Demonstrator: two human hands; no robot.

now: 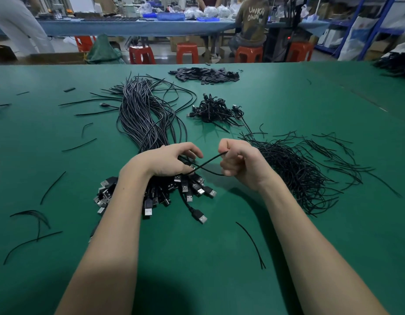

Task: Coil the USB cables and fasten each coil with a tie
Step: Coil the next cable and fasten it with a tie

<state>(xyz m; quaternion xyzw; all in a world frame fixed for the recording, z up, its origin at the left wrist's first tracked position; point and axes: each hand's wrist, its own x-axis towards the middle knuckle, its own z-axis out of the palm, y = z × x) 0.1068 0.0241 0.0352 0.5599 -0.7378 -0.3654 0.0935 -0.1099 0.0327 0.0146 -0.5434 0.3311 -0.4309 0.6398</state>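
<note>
left hand [167,161]: palm down on the near end of the cable bundle, fingers curled over the cords; thumb and fingertips pinch one black cable where it leaves the bundle.
right hand [239,163]: curled into a loose fist, just right of the left hand and apart from it; it grips the far stretch of the same cable.
held cable [208,160]: a single thin black usb cord, running between the two hands and crossing over itself in the gap between them.
cable bundle [144,117]: a long sheaf of uncoiled black usb cables, running from under the left hand away up the table.
usb plugs [188,189]: the silver-tipped type-a ends of the bundle, fanned out below the left hand and wrist; one plug [199,216] lies nearest the person, clear of the rest.
ties [306,169]: a loose heap of thin black wire ties, immediately right of the right hand and touching its far side.
coiled cables [216,110]: a small pile of finished black coils, beyond the right hand and well apart from it.
black strips [205,75]: a heap of short flat black pieces, farther off past the coils; too small to tell their kind.
stray ties [251,244]: single black strands scattered left of the left forearm and near the right forearm.
table [60,269]: green mat surface under everything.
</note>
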